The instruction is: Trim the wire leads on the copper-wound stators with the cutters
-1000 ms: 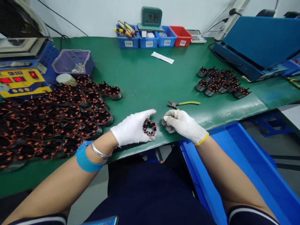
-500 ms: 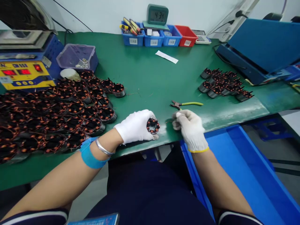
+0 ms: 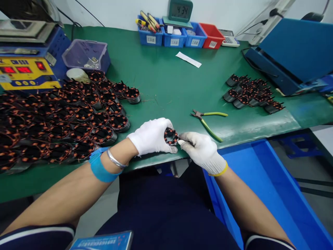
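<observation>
Green bench (image 3: 166, 76) across most of the frame. Blue tray (image 3: 256, 180) below its edge, lower right. At left of frame, a pile (image 3: 62, 126) of wound coils in many rows, with loose copper ends over the tops; by far the larger lot and, at a guess, the share left to do. Upper right, a small cluster (image 3: 247, 92) of similar coils, close together, with ends apparently shorter and neater; probably the done share, though too small to check. On that reading, more waiting than finished; left-to-right flow only inferred. Around frame centre, two gloved hands. Left hand (image 3: 153, 135) closed around the held coil (image 3: 172, 141), thumb and fingers about its side. Right hand (image 3: 201, 149) with fingers curled in at the coil's right rim, touching or nearly so; grip on a wire there, or on nothing, impossible to tell. Right of centre, pliers (image 3: 199, 114) on the bench, handles spread, in neither hand. Held coil just below frame centre, ring opening upward; work on it apparently under way, not complete. Smallest, thin wire scraps (image 3: 156, 100) beside the pile, left of centre; possibly offcuts, source unclear.
</observation>
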Motion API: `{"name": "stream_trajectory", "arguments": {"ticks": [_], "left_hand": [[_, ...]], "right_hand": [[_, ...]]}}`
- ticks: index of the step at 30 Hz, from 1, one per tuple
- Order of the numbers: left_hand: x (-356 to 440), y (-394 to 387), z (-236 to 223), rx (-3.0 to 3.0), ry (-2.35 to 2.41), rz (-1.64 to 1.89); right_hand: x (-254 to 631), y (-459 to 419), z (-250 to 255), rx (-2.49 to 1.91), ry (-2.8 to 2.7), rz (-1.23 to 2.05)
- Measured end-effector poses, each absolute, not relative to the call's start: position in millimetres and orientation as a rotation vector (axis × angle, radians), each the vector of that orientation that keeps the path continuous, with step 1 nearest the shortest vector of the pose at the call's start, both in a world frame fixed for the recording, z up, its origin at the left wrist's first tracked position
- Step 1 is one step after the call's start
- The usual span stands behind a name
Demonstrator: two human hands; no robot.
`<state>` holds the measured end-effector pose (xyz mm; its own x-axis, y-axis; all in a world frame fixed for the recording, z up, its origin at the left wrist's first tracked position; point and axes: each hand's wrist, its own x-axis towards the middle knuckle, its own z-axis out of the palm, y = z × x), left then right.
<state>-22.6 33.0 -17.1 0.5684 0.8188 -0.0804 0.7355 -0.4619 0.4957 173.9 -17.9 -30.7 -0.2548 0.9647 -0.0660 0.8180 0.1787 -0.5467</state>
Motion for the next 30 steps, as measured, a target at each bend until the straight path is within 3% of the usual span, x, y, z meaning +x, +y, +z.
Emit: {"name": "stream_trajectory", "arguments": {"ticks": [8, 22, 30], "left_hand": [[-17.1, 20.4, -24.0, 2.154, 1.137, 0.598], [-8.3, 19.1, -42.3, 2.512, 0.994, 0.626], [-8.4, 18.8, -45.7, 2.552, 0.967, 0.673]], "right_hand": [[175.9, -13.1, -33.2, -1.574, -1.966, 0.876], [185.0, -4.0, -11.1, -1.579, -1.279, 1.666], [201.8, -5.9, -10.2, -1.751, -1.571, 1.651]]}}
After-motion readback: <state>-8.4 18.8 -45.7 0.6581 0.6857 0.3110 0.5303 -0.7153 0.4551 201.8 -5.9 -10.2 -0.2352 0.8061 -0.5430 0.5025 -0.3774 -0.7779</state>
